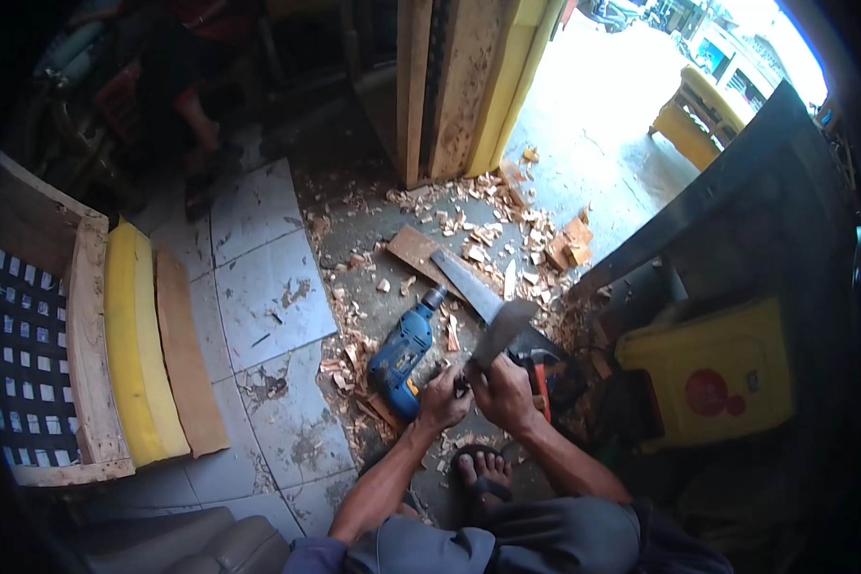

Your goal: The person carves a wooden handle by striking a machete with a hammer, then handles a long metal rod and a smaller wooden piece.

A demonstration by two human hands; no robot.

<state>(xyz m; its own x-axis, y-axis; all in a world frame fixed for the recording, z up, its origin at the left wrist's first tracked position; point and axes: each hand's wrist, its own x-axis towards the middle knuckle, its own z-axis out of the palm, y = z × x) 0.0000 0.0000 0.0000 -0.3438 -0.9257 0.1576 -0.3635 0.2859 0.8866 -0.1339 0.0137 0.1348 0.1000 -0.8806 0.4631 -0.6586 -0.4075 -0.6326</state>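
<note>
My right hand (505, 392) is closed around the base of a broad dark-bladed knife (507, 330), its blade slanting up and away to the right. Beside it, almost touching, my left hand (444, 398) is closed on a small dark thing that I cannot make out. A blue power drill (402, 356) lies on the floor just left of my hands, chuck pointing away. Beyond the knife, a hand saw (464, 285) rests across a flat brown board (419, 251). An orange-handled tool (542, 383) lies right of my right hand, partly hidden.
Wood chips (478, 225) litter the floor. At left stand a wooden frame with woven black straps (91, 383), yellow foam (143, 354) and a brown panel (189, 354). A yellow case (708, 373) is at right. A foam-edged wooden frame (459, 96) stands ahead. Another person's leg (196, 120) shows far left.
</note>
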